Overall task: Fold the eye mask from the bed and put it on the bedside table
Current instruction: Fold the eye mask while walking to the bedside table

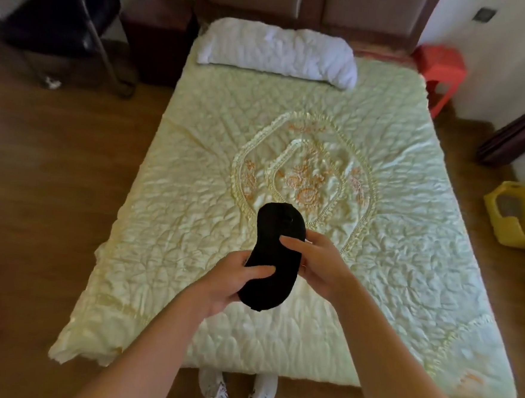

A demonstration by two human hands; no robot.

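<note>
A black eye mask is held in the air above the foot half of the bed, its long axis running away from me. My left hand grips its near end, thumb lying across the top. My right hand holds its right edge near the middle, fingers on the fabric. The mask looks flat and unfolded; its strap is hidden. A dark wooden bedside table stands left of the headboard.
A white pillow lies at the head of the pale quilted bedspread. A black chair stands far left, a red plastic stool right of the headboard, a yellow plastic item on the floor at right. My white shoes touch the bed's foot.
</note>
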